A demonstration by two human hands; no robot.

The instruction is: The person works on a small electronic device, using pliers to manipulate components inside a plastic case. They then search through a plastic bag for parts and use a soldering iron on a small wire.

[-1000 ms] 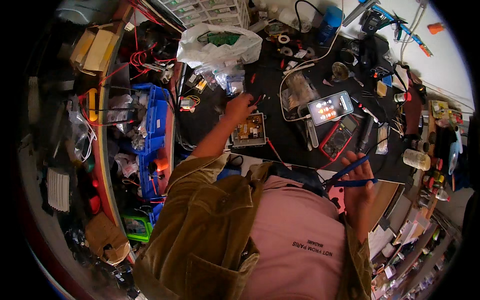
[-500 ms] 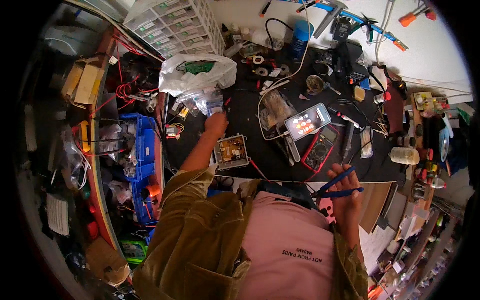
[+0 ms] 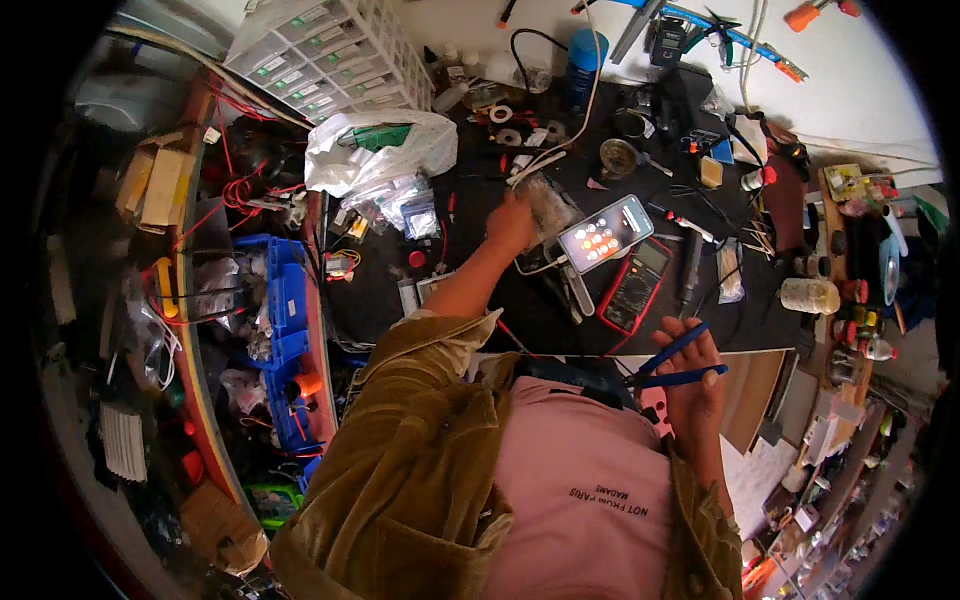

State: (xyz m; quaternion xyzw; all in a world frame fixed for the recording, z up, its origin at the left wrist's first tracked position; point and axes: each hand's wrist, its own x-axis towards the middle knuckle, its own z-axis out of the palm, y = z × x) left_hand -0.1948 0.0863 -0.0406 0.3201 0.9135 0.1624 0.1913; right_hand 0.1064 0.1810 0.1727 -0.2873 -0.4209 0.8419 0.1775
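Worktop (image 3: 470, 290): black, crowded; little bare room, mostly near its 6 o'clock edge.
Drawer cabinet (image 3: 330, 50): 11 o'clock, small drawers shut.
Blue bins (image 3: 285, 300): 9 o'clock, full of wires and parts.
White bag (image 3: 375, 150): holds clear packets.
Left hand (image 3: 512, 222): closed on clear packet (image 3: 550, 205), just beside phone (image 3: 605, 233).
Right hand (image 3: 690, 385): gripping blue-handled pliers (image 3: 675, 362), 4 o'clock.
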